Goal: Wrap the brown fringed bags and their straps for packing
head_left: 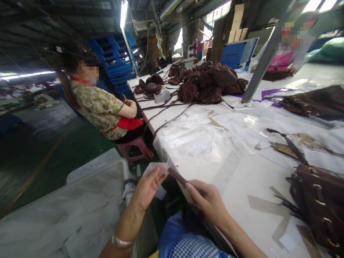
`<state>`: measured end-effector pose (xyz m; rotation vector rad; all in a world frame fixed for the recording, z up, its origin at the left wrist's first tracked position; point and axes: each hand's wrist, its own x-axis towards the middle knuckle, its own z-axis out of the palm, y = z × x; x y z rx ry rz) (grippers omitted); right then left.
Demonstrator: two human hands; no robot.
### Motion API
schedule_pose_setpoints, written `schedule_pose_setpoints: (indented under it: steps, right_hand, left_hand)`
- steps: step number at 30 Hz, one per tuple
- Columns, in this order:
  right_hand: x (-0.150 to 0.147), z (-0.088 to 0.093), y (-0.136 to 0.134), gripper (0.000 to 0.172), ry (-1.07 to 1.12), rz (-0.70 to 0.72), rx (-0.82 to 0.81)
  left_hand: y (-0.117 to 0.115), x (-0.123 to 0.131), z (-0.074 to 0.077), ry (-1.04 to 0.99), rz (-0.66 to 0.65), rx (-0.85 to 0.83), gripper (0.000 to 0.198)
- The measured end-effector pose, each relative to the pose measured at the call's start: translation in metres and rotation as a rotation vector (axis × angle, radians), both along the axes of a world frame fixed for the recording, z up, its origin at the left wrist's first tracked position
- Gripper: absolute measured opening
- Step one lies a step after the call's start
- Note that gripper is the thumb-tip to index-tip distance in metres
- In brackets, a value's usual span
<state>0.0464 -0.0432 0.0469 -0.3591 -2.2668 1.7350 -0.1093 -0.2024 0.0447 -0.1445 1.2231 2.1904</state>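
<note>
My left hand point(147, 186) pinches a thin, whitish see-through sheet point(163, 167) between thumb and fingers, just off the table's near left edge. Pointing toward that sheet is the end of a brown strap point(177, 176), gripped by my right hand point(208, 197) with the thumb on top. The strap's tip is at the sheet's right edge; I cannot tell whether they touch. The rest of the strap is hidden by my right hand. A dark brown drawstring bag point(317, 200) with metal eyelets lies on the table to the right.
The white table point(228, 179) carries clear plastic wrapping point(199, 136), paper scraps and a heap of brown bags point(204, 84). A bin point(88, 208) of white sheets stands at left. A person point(99, 107) sits on a stool point(135, 148); another works beyond a metal post point(259, 68).
</note>
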Motion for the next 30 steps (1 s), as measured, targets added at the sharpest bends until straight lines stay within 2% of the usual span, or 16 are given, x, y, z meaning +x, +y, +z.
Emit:
schedule_pose_setpoints:
  steps: [4,11,22,30]
  right_hand:
    - [-0.0014,-0.0026,-0.0016,0.041,-0.009,-0.014,-0.009]
    - [0.0004,-0.0016,-0.0058,0.039,0.003,0.034,-0.011]
    - [0.0005,-0.0019,-0.0082,0.036,0.028,0.068,-0.02]
    - [-0.0005,-0.0071,-0.0065,0.035,0.025,0.028,0.046]
  left_hand:
    - [0.0002,-0.0017,-0.0023,-0.038,0.053,0.055,0.013]
    - [-0.0015,-0.0025,-0.0071,-0.123,0.162,0.022,0.008]
    - [-0.0013,0.005,-0.008,-0.011,0.048,-0.048,0.026]
    - [-0.0025,0.0031,-0.0089,0.013,0.045,-0.056,0.03]
